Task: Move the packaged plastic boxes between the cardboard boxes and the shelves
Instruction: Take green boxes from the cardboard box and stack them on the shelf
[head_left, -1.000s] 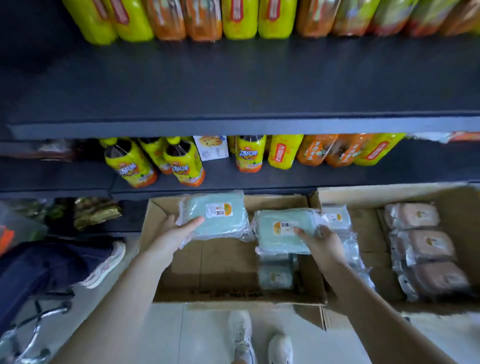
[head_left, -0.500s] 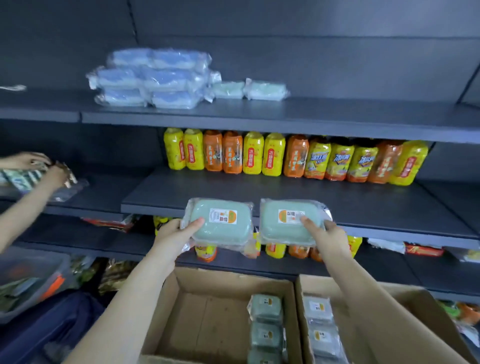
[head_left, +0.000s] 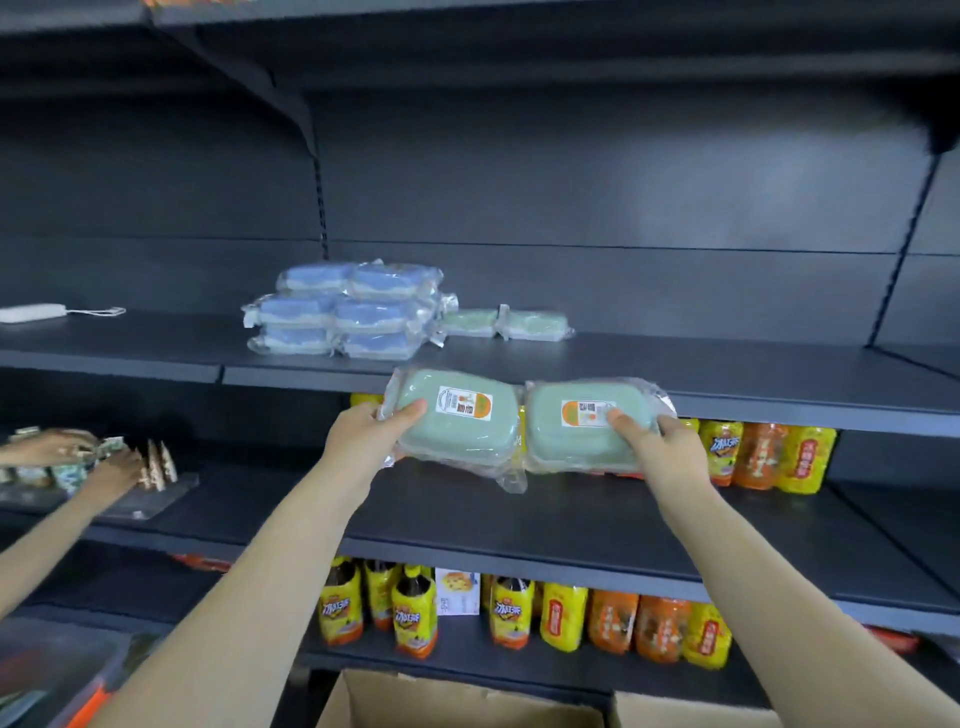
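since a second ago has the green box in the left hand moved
Yes. The green box in the left hand has gone up: it was down in the cardboard box, and is now level with the upper shelf edge.

Held boxes (head_left: 460, 431) (head_left: 587, 431): pale green, white-and-orange labels, clear wrap. Shelves (head_left: 675, 364): dark grey. Stacked packs (head_left: 348, 312) at 11 o'clock: blue. Bottles (head_left: 769, 457) at 3 o'clock: yellow and orange. Cardboard boxes (head_left: 457, 701): brown.

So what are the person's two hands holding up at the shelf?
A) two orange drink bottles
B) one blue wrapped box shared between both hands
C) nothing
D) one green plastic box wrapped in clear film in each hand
D: the left hand grips one green film-wrapped plastic box and the right hand grips another, side by side.
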